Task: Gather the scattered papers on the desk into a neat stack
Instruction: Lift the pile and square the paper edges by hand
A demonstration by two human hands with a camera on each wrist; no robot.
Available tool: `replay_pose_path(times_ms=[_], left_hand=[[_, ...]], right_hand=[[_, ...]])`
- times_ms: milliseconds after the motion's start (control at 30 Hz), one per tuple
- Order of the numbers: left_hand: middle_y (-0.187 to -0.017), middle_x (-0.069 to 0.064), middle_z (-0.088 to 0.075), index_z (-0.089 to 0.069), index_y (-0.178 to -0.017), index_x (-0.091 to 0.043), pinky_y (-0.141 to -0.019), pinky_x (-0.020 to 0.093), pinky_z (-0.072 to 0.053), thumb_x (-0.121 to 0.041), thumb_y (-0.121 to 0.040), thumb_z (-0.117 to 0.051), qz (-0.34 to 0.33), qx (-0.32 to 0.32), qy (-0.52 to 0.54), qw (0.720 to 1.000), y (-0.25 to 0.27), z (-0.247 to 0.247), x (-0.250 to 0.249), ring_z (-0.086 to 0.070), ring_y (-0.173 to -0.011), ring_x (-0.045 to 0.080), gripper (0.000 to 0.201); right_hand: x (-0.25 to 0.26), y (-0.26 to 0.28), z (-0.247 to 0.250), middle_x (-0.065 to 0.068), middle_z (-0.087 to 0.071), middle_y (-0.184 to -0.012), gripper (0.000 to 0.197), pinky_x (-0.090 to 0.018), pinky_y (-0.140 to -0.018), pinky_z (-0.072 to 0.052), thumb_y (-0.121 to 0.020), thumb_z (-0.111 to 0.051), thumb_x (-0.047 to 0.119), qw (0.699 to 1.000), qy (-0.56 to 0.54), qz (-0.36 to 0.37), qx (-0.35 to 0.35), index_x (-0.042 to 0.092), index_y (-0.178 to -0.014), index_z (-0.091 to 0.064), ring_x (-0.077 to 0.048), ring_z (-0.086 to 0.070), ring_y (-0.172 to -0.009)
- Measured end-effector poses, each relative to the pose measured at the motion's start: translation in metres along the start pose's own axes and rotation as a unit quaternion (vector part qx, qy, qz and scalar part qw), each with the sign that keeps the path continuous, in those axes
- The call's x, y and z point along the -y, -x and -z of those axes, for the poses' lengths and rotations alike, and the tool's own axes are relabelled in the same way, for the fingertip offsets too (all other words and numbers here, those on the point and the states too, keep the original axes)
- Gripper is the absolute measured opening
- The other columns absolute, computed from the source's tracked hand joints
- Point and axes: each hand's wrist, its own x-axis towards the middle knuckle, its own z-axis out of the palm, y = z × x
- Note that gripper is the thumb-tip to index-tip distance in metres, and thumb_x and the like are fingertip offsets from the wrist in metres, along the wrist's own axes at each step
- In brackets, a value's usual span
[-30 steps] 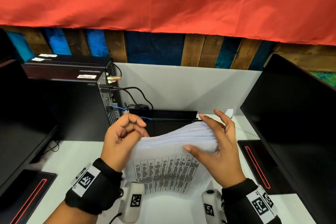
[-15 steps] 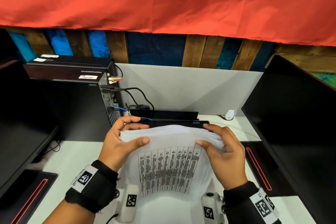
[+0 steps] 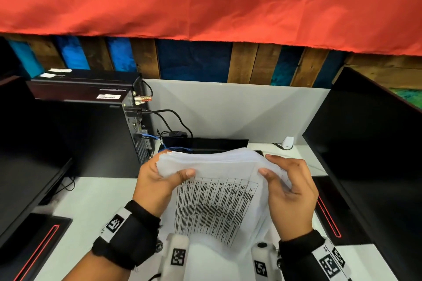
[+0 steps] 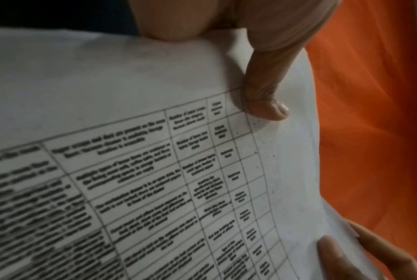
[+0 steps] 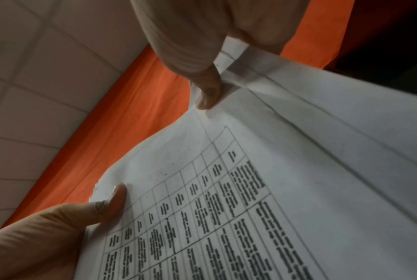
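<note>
A stack of white papers (image 3: 212,198) with a printed table on the top sheet stands on edge over the white desk (image 3: 91,207), leaning toward me. My left hand (image 3: 159,178) grips its upper left corner, thumb on the front sheet. My right hand (image 3: 287,185) grips the upper right corner, thumb in front and fingers behind. The top edges (image 3: 205,155) are fanned and uneven. In the left wrist view my left thumb (image 4: 265,98) presses the papers (image 4: 154,170). In the right wrist view my right thumb (image 5: 209,89) pinches the papers (image 5: 274,189).
A black computer case (image 3: 86,125) with cables stands at the left, and a black box (image 3: 205,143) lies behind the papers. A dark monitor (image 3: 370,166) rises on the right, another monitor (image 3: 27,166) on the left. A small white object (image 3: 287,143) sits at the back.
Both hands have shifted from loosely touching the top of the stack to gripping its two upper corners. The stack has risen and spread wider between them.
</note>
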Motion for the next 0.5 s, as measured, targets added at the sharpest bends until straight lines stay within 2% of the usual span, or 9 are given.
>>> replay_pose_path(times_ms=[67, 167, 267, 333, 367, 433, 500], left_hand=[[-0.065, -0.006, -0.074, -0.06, -0.078, -0.012, -0.058, 0.017, -0.057, 0.02, -0.066, -0.068, -0.026, -0.02, -0.003, 0.999, 0.002, -0.002, -0.004, -0.069, -0.061, 0.004, 0.035], [-0.069, -0.002, -0.071, -0.058, -0.078, -0.014, -0.059, 0.018, -0.057, 0.013, -0.065, -0.073, -0.069, -0.044, -0.042, 0.996, 0.002, 0.0, -0.005, -0.067, -0.063, 0.005, 0.034], [-0.074, -0.009, -0.067, -0.059, -0.087, -0.013, -0.06, 0.017, -0.056, 0.007, -0.064, -0.079, -0.072, -0.042, -0.09, 0.992, 0.002, 0.002, 0.002, -0.064, -0.066, 0.002, 0.037], [-0.076, -0.014, -0.067, -0.058, -0.096, -0.012, -0.06, 0.014, -0.054, -0.004, -0.063, -0.083, -0.064, -0.064, -0.086, 0.992, 0.004, 0.0, 0.004, -0.064, -0.067, -0.001, 0.042], [-0.077, -0.012, -0.067, -0.057, -0.099, -0.012, -0.061, 0.012, -0.053, -0.013, -0.064, -0.084, -0.067, -0.086, -0.079, 0.991, 0.005, -0.001, 0.004, -0.064, -0.067, -0.002, 0.045], [-0.074, -0.01, -0.066, -0.056, -0.102, -0.011, -0.066, 0.007, -0.049, -0.032, -0.066, -0.081, -0.089, -0.135, -0.07, 0.984, 0.005, -0.005, 0.002, -0.061, -0.067, -0.003, 0.048], [-0.068, -0.009, -0.065, -0.056, -0.1, -0.011, -0.078, 0.011, -0.045, -0.038, -0.071, -0.077, -0.102, -0.164, -0.068, 0.979, 0.003, -0.009, 0.0, -0.06, -0.072, 0.005, 0.046]], right_hand=[[0.008, -0.003, 0.0, -0.017, -0.06, -0.09, 0.037, -0.004, -0.078, -0.046, -0.074, -0.073, -0.01, 1.0, -0.005, 0.022, -0.016, 0.018, -0.096, -0.067, -0.003, -0.058, -0.089], [0.012, -0.001, -0.002, -0.008, -0.057, -0.091, 0.034, -0.008, -0.08, -0.046, -0.076, -0.073, -0.003, 0.998, 0.021, 0.045, -0.029, 0.018, -0.102, -0.068, 0.004, -0.056, -0.09], [-0.001, 0.007, -0.007, 0.002, -0.048, -0.094, 0.043, -0.007, -0.081, -0.044, -0.079, -0.073, 0.002, 0.998, 0.049, 0.015, 0.022, 0.028, -0.113, -0.065, 0.005, -0.051, -0.092], [-0.007, 0.013, -0.012, 0.008, -0.044, -0.105, 0.047, -0.015, -0.081, -0.051, -0.082, -0.073, 0.009, 0.997, 0.054, -0.006, 0.056, 0.037, -0.119, -0.062, 0.0, -0.049, -0.097], [-0.008, 0.016, -0.013, 0.011, -0.041, -0.109, 0.047, -0.02, -0.081, -0.053, -0.082, -0.073, 0.014, 0.996, 0.058, -0.01, 0.061, 0.038, -0.12, -0.062, -0.002, -0.048, -0.1], [-0.007, 0.019, -0.015, 0.01, -0.039, -0.108, 0.045, -0.017, -0.085, -0.05, -0.081, -0.075, 0.02, 0.996, 0.08, 0.001, 0.05, 0.037, -0.121, -0.062, 0.001, -0.045, -0.104], [-0.004, 0.021, -0.017, 0.007, -0.038, -0.11, 0.04, -0.013, -0.089, -0.044, -0.08, -0.075, 0.022, 0.994, 0.097, 0.015, 0.04, 0.033, -0.117, -0.065, 0.004, -0.042, -0.108]])
